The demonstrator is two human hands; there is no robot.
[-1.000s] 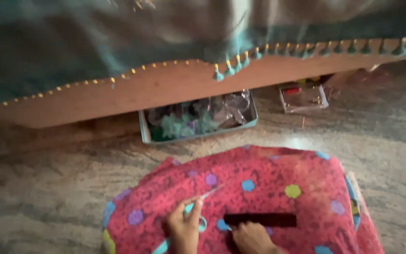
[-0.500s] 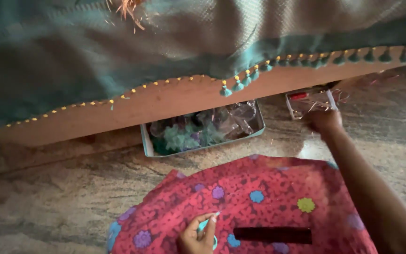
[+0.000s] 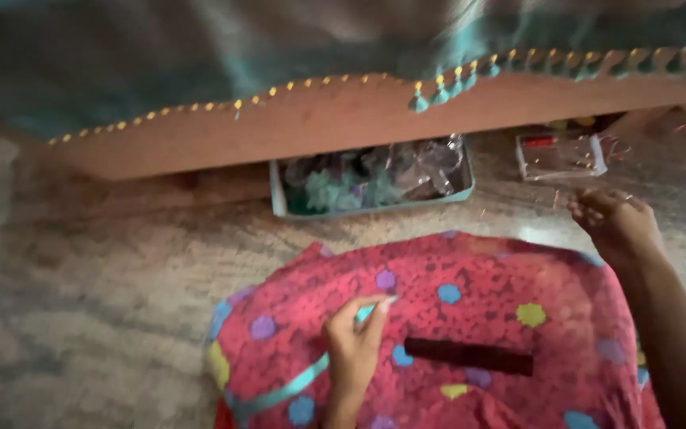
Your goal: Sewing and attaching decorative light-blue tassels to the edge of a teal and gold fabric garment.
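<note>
A: Hands first, nearest the camera. Left hand (image 3: 352, 349) rests on the red cloth (image 3: 470, 318), its fingers (image 3: 367, 314) pinched together on the end of a teal ribbon (image 3: 291, 387).

B: Ribbon position?

A: It runs from the pinch down and leftward across the cloth's near left corner. Blurred, so I cannot tell whether it is sewn on or lying loose.

B: Cloth details?

A: Red-pink with scattered spots in purple, blue, yellow and green. It is spread over something raised in front of the person; what lies under it is hidden. A dark narrow strip (image 3: 468, 356) lies flat on the cloth, just right of the left hand, not touching it.

B: Right hand?

A: Right hand (image 3: 614, 222) is stretched out past the cloth's far right edge, above the stone floor (image 3: 105, 302). Fingers are curled loosely together; motion blur keeps me from telling whether they hold anything.

B: Farther out?

A: On the floor beyond the cloth sits a teal tray (image 3: 371, 187) filled with crumpled clear plastic and greenish bits, half tucked beneath a wooden bed frame (image 3: 279, 131). To its right, near the right hand but apart from it, a small clear box (image 3: 559, 155) with something red inside. A dark teal bedcover (image 3: 160, 71) with yellow bead trim and small teal tassels hangs over the frame's edge.
</note>
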